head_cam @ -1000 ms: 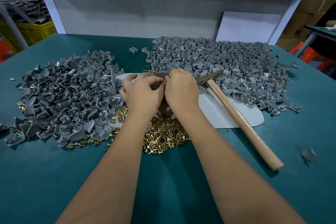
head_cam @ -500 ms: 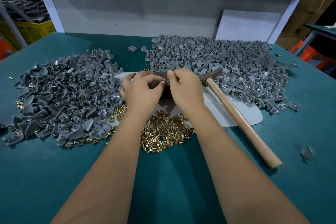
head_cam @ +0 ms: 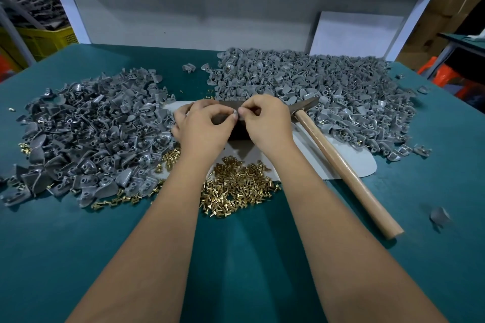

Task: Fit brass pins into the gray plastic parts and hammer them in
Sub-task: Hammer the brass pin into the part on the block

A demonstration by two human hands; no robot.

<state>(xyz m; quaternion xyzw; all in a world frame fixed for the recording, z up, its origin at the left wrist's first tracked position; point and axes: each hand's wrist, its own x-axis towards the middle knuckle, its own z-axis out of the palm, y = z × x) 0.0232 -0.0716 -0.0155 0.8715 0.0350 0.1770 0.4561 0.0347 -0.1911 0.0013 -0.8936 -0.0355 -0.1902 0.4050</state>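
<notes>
Head: both hands (head_cam: pixel 236 123) pinch gray part (head_cam: pixel 235 113) (yellow crate (head_cam: pixel 44 40) contents unclear)

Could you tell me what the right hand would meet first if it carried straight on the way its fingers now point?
The right hand points toward the left, fingertips pinching a small gray part. Going straight on, it would most likely meet the left hand first, since their fingertips nearly touch there; depth between them is unclear.

Two bare forearms reach into view from the bottom edge, with no sleeve, glove, watch or ring visible on them. The left hand (head_cam: pixel 203 130) and the right hand (head_cam: pixel 267 123) have short, unpainted nails, and both wrists are uncovered
</notes>
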